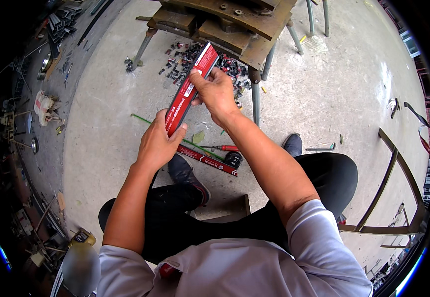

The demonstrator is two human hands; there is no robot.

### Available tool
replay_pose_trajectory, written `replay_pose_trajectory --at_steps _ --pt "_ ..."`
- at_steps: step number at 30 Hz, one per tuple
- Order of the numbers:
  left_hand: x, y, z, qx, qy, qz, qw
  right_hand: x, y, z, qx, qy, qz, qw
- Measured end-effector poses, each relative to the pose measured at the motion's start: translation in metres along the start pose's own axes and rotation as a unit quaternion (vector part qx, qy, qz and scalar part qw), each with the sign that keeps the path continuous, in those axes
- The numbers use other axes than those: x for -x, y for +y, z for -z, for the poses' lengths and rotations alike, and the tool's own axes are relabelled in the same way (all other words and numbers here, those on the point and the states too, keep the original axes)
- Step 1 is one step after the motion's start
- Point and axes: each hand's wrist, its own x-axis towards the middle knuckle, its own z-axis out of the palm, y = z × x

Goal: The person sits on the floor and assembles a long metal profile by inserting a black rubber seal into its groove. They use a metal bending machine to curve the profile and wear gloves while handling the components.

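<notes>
Red and glossy, with dark edges and white print, a long flat strip (183, 101) is held in both hands above the floor, slanting up and away to the right. The left hand (157, 142) grips its lower end, thumb along the right edge and fingers at the left. The right hand (218, 95) pinches it nearer the top, thumb on the printed face and fingers curled behind the right edge.

Beyond the strip's upper end stands a brown, worn metal counter (269, 19) on pipe legs, with a heap of small red and black scraps (181, 63) on the grey concrete floor (116, 74) beneath it. Nearer the person, a second red printed strip (211, 162) lies on the floor, beside a rounded black tape measure (233, 158), a thin green band (141, 120) reaching toward that case, and a slim red-handled tool (229, 148).
</notes>
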Motion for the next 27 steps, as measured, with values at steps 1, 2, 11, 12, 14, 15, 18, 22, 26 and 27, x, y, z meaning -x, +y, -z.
replay_pose_trajectory --at_steps 1,2,11,12,14,15,18,22,26,27 --pt "0.001 -0.001 0.001 0.001 0.001 -0.004 1.000 -0.001 0.001 -0.001 -0.006 0.002 0.003 1.000" --pt "0.001 -0.003 0.001 0.003 0.001 -0.008 1.000 -0.002 0.001 -0.002 -0.012 0.003 0.006 1.000" --pt "0.004 -0.010 0.001 0.001 0.016 -0.018 1.000 -0.012 -0.001 0.000 -0.021 0.006 0.007 1.000" --pt "0.005 -0.008 0.002 0.006 0.010 -0.010 1.000 -0.012 -0.002 0.000 -0.023 0.006 0.005 1.000" --pt "0.005 -0.005 0.004 0.015 -0.002 0.006 1.000 -0.013 -0.001 0.000 -0.027 0.004 0.005 1.000" --pt "0.005 -0.006 0.004 0.015 0.004 -0.003 1.000 -0.013 -0.001 0.000 -0.029 0.002 0.007 1.000" --pt "0.005 -0.013 0.000 0.015 0.017 -0.023 0.999 -0.014 -0.001 -0.001 -0.030 -0.002 0.009 1.000" --pt "0.006 -0.014 0.001 0.028 0.020 -0.028 0.999 -0.014 -0.003 -0.001 -0.029 -0.003 0.007 1.000" --pt "0.007 -0.013 0.001 0.044 0.021 -0.028 0.998 -0.013 -0.004 -0.002 -0.024 0.002 0.005 1.000" --pt "0.008 -0.012 0.002 0.051 0.021 -0.030 0.998 -0.013 -0.005 -0.002 -0.022 0.003 0.003 1.000"
